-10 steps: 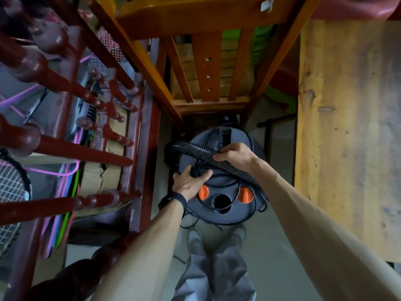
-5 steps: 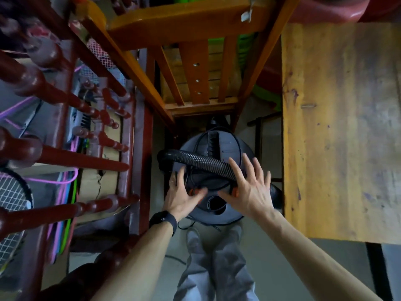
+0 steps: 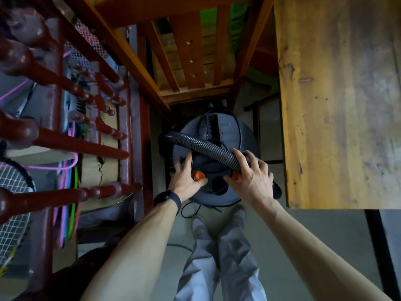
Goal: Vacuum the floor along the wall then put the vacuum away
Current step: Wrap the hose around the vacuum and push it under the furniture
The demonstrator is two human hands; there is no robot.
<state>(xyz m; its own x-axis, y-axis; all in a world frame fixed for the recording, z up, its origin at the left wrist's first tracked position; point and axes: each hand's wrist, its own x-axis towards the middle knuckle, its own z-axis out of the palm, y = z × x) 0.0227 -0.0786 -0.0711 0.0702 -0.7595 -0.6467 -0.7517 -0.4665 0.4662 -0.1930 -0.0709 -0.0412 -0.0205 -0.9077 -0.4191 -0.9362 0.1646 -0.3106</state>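
1. Grey concrete floor [image 3: 282, 231] in a cramped storage corner; far L, a badminton racket [image 3: 13, 192] shows behind a dark-red frame of turned spindles [image 3: 86, 146], w/ creased cardboard [image 3: 93, 170] just past the rails.
2. Top centre, an orange wooden chair [image 3: 186, 68], slats running down twd the vac.
3. Vac [image 3: 230, 135], a round dark-grey canister, sits on the floor btwn the red frame and the table, just below the chair; ribbed black hose [image 3: 204, 146] lies slantwise across its lid.
4. L hand [image 3: 186, 181], black watch [image 3: 168, 197] on the wrist, lies on the lid's L side; fingers straight and spread, gripping nothing; thumb by an orange latch [image 3: 197, 175].
5. Grey trousers [image 3: 217, 257] below, centre.
6. R hand [image 3: 251, 177] rests on the hose's lower end at the lid's R side; fingers splayed, nearly straight, not wrapped round it.
7. Green plastic stool [image 3: 260, 79] in shadow past the chair; far R, a worn yellow wooden table [image 3: 336, 105].
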